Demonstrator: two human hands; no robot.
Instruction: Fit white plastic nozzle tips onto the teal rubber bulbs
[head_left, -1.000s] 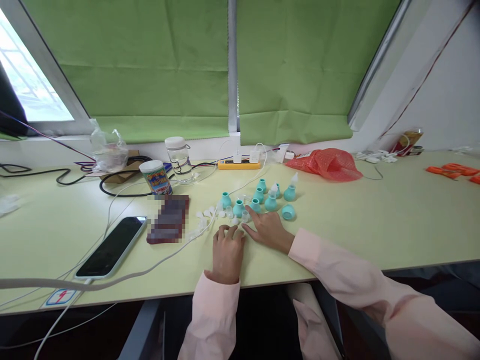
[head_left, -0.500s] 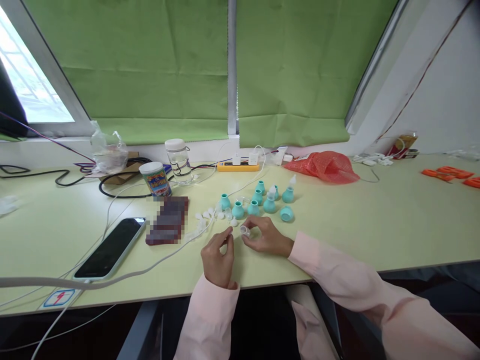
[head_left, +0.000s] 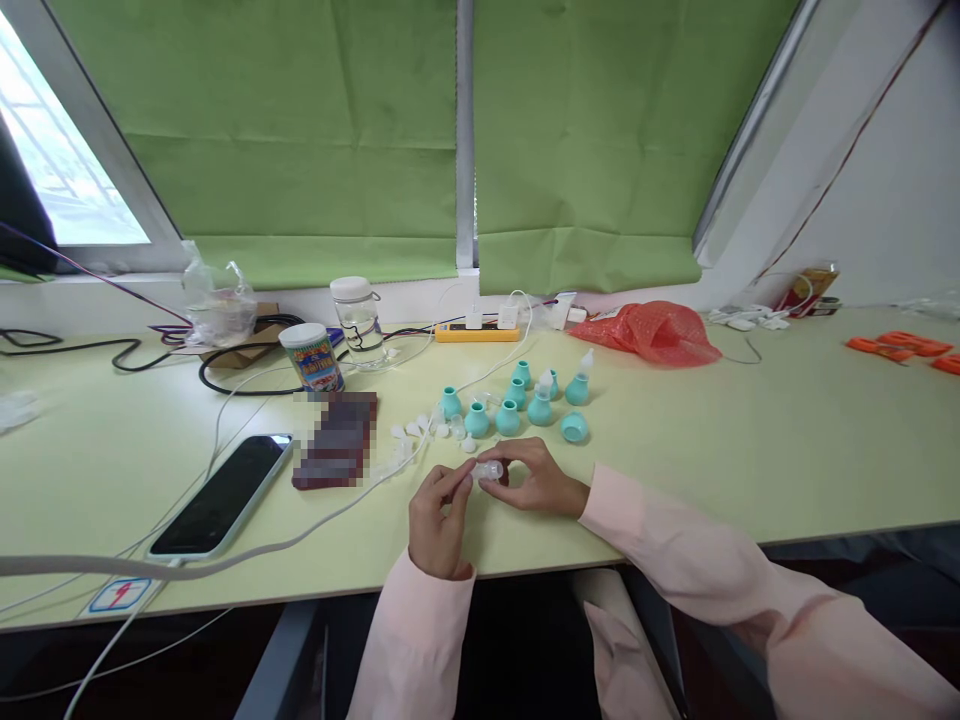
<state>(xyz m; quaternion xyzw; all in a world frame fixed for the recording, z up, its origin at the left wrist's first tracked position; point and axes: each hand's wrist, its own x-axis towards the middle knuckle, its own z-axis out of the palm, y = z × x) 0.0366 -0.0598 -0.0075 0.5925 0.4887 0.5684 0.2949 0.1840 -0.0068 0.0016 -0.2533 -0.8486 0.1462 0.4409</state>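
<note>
Near the table's front edge, my right hand [head_left: 534, 476] pinches a small clear plastic piece [head_left: 491, 470], its round end turned to the right. The fingertips of my left hand [head_left: 441, 510] are pressed together at the left end of that piece; whatever they grip is too small to make out. Just beyond my hands stand several teal bulb-shaped pieces [head_left: 508, 418], two of them with clear nozzles [head_left: 544, 384] on top. One teal piece [head_left: 574, 428] lies tipped at the right. Small white parts [head_left: 413, 429] are scattered to the left of the group.
A phone [head_left: 221, 497], a dark red pixelated object [head_left: 337, 440], a labelled tub [head_left: 312, 358] and a bottle [head_left: 358, 325] are at the left. A white cable [head_left: 322, 522] crosses the table. Behind are a power strip [head_left: 477, 333] and red bubble wrap [head_left: 652, 333].
My left hand has moved slightly right and up, so its fingertips now meet the clear piece. The clear piece has turned from facing the camera to lying sideways in my right fingers.
</note>
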